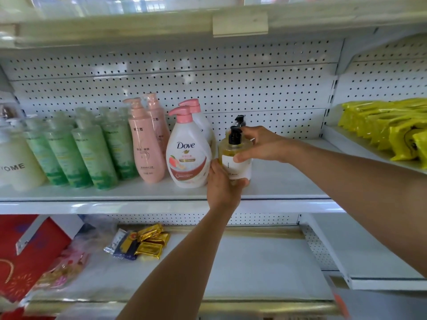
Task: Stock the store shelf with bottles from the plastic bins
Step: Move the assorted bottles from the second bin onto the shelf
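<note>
Both hands hold one amber pump bottle [235, 158] upright near the front edge of the middle shelf [161, 205], just right of the Dove bottles: the left hand [223, 183] curls round its base, the right hand [261, 145] pinches its shoulder between thumb and fingers. A second black pump [239, 120] stands behind, its body hidden. Leftward stand two Dove bottles [188, 153], two pink bottles [147, 144], about eight blurred green bottles [92, 148] and one pale bottle [16, 162] cut off at the left edge. The shelf's right half lies open up to its right end. Yellow packets [390, 128] fill the neighbouring shelf.
</note>
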The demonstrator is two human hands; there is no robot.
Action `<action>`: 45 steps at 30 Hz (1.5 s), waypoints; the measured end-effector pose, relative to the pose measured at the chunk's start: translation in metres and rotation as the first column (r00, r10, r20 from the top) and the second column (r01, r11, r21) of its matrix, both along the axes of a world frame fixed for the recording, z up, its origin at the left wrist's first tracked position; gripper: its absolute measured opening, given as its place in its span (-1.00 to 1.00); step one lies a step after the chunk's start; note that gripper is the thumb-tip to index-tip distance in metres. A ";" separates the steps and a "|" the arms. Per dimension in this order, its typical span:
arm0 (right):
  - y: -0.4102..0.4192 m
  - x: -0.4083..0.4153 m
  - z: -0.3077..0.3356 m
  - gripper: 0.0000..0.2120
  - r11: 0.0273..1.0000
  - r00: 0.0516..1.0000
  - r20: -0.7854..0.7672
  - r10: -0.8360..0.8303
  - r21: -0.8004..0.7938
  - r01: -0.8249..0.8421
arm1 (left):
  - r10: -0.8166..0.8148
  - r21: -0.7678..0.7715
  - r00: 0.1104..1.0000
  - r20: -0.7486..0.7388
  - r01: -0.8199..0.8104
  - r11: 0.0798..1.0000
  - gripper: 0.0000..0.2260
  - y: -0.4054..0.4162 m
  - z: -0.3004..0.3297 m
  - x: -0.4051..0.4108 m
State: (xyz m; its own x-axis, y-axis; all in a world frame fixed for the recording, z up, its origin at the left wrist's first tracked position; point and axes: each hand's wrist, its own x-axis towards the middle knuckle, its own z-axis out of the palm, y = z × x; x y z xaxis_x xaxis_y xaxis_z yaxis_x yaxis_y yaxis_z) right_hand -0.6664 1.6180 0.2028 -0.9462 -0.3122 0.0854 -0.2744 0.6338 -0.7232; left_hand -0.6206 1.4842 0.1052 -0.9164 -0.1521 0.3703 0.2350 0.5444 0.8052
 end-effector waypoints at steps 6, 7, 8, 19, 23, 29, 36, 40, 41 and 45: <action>-0.004 0.006 0.001 -0.20 1.000 1.000 0.002 -0.026 0.004 0.026 | -0.002 -0.015 1.000 0.025 0.002 1.000 -0.27 0.000 0.003 0.004; -0.005 0.009 0.001 -0.22 1.000 1.000 -0.010 -0.027 -0.008 0.027 | 0.001 -0.016 0.999 0.035 0.000 1.000 -0.27 0.000 0.004 0.005; -0.005 0.012 0.000 -0.24 0.999 0.999 -0.030 -0.032 -0.020 0.031 | 0.004 -0.016 0.999 0.047 -0.003 1.000 -0.27 0.000 0.006 0.006; 0.026 0.079 -0.025 -0.55 0.916 0.878 -0.434 -0.200 0.235 0.325 | 0.048 -0.113 0.997 0.064 -0.041 0.993 -0.58 -0.021 0.006 0.053; 0.045 0.113 -0.038 -0.58 0.886 0.868 -0.471 -0.155 0.323 0.333 | 0.040 -0.178 0.999 0.029 -0.034 0.983 -0.72 -0.019 0.002 0.083; 0.071 0.158 -0.080 -0.62 0.876 0.890 -0.443 -0.109 0.380 0.296 | 0.030 -0.253 0.997 0.072 -0.011 0.968 -0.78 -0.002 -0.027 0.125; 0.099 0.198 -0.181 -0.63 0.861 0.959 -0.281 -0.035 0.479 0.172 | 0.024 -0.246 0.955 0.296 0.052 0.968 -0.81 0.023 -0.120 0.175; 0.106 0.216 -0.249 -0.66 0.868 0.994 -0.103 -0.019 0.491 0.067 | 0.034 -0.197 0.887 0.461 0.065 0.978 -0.80 0.028 -0.189 0.204; 0.107 0.220 -0.261 -0.67 0.864 0.998 -0.066 -0.020 0.502 0.050 | 0.033 -0.174 0.866 0.500 0.063 0.983 -0.80 0.029 -0.203 0.211; 0.111 0.234 -0.330 -0.73 0.850 0.994 0.105 -0.023 0.525 -0.036 | 0.038 -0.160 0.747 0.664 0.092 0.983 -0.79 0.028 -0.269 0.234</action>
State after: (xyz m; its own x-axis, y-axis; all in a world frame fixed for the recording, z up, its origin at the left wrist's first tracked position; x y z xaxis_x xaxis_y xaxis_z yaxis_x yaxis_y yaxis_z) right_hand -0.4325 1.7286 -0.1274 -0.9381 -0.2889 -0.1908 -0.2226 0.9254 -0.3068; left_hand -0.3862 1.5121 -0.1638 -0.9421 -0.1179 -0.3138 -0.3051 0.6895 0.6569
